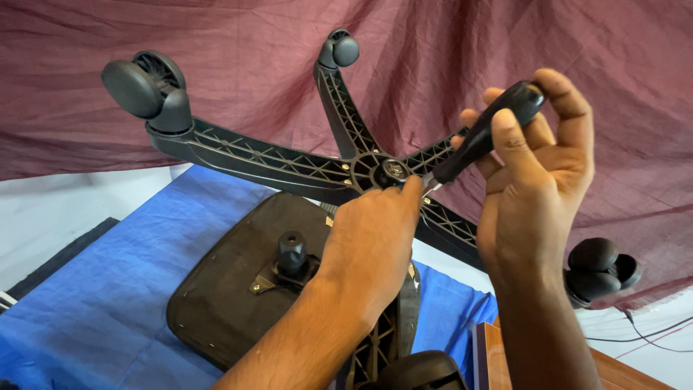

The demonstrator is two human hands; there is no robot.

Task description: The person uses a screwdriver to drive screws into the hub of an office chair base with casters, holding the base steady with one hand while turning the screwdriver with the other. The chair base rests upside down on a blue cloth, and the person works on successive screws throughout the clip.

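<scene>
Hands (pixel 372 242) (pixel 538 170) press screwdriver (pixel 480 137) into chair base (pixel 303 162) hub.

Matt black plastic chair base (pixel 289 162), crinkled maroon cloth (pixel 433 43) behind.

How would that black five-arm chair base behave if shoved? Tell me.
The chair base looks stiff: its arms are ribbed plastic. It would probably roll when set down, since round casters sit at the arm ends. Upside down, steadied by the left hand, it seems apt to tip.

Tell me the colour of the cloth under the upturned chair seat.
Blue cloth, seen in the head view, beneath the black seat.
</scene>
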